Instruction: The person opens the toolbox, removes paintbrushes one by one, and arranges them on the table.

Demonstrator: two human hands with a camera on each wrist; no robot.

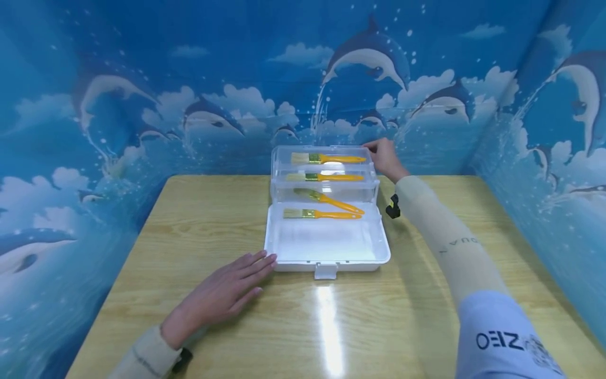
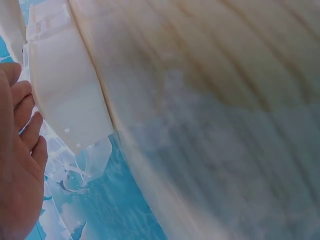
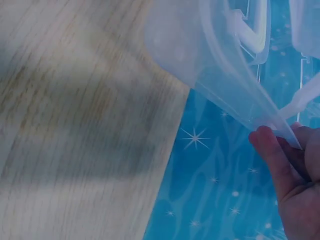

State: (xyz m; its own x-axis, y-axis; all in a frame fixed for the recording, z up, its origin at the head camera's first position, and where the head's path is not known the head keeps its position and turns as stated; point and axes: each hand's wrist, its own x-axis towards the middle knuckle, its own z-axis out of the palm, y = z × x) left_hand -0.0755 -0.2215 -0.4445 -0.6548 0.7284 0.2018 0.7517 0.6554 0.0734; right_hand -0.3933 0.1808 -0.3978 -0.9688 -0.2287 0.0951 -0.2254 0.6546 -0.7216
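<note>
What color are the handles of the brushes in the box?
The brush handles are orange-yellow; they show best in the head view.

The table [image 1: 213, 221] is pale yellow wood with a visible grain, and it spreads to either side of the left hand [image 1: 224, 287] and beyond it. Its far edge runs past the left hand, a little nearer than the right hand [image 1: 382, 157]. A white box [image 1: 326, 245] lies on it, opened out, just ahead and to the right of the left hand, whose fingertips reach its near left corner. Right of that hand, a bright streak of reflected light crosses the wood.
</note>
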